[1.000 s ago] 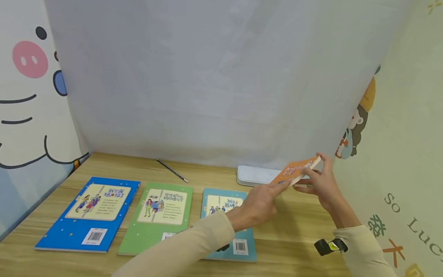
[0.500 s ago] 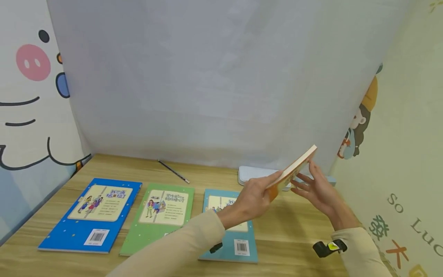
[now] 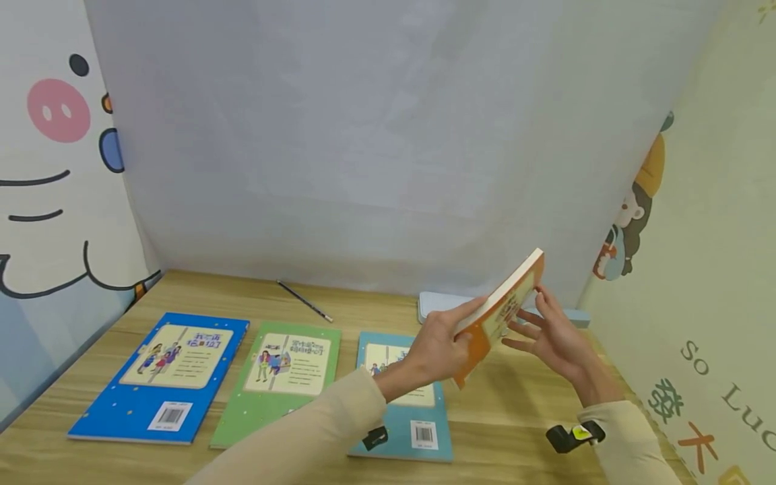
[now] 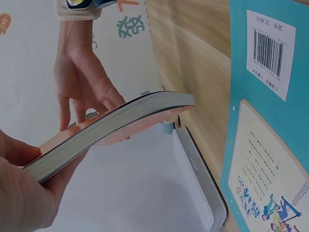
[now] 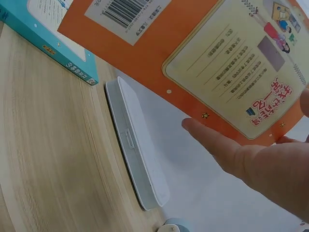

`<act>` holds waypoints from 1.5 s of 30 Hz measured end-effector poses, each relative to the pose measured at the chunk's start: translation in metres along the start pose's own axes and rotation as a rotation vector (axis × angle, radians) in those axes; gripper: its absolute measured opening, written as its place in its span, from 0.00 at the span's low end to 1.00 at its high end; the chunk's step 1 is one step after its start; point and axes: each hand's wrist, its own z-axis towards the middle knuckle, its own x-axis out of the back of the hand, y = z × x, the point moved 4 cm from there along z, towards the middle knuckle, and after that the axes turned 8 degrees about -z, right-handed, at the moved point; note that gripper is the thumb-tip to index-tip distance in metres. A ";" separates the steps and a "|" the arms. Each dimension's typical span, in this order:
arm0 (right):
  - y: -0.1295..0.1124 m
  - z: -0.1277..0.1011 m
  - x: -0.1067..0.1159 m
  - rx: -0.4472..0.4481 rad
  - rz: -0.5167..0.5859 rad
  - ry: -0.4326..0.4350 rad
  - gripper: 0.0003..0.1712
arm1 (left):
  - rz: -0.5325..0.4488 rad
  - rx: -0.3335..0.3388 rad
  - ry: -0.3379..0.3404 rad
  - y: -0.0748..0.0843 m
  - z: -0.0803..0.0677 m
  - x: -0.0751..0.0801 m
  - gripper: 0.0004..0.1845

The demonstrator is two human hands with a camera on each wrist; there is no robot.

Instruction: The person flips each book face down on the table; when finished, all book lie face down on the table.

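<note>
Orange book (image 3: 494,316) held tilted in the air above the desk (image 3: 521,397) near its right back corner, back cover with barcode facing right. Left hand (image 3: 439,347) with grip closed round the lower edge, thumb on top. Right hand (image 3: 554,337) with grip loose, fingers (image 5: 212,142) straight, touching the cover. White flat case (image 5: 137,150) on the desk just behind, along the back edge. Teal book (image 3: 400,404), green book (image 3: 281,380), blue book (image 3: 164,374) flat in a row toward the left edge. Pencil (image 3: 303,300) near the back edge.

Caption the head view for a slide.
Left hand grips tilted orange paperback book, right hand steadying it above wooden table.
</note>
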 end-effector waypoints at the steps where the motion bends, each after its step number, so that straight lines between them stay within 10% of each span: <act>1: 0.001 0.000 0.000 -0.001 0.002 -0.001 0.43 | -0.019 0.019 0.002 -0.001 0.000 0.001 0.37; 19: 0.028 0.002 0.002 0.127 0.107 -0.154 0.47 | -0.421 0.259 0.001 -0.019 -0.002 0.022 0.34; 45: 0.038 0.003 -0.001 0.127 -0.037 -0.059 0.38 | -0.334 0.349 -0.219 -0.030 0.009 0.035 0.38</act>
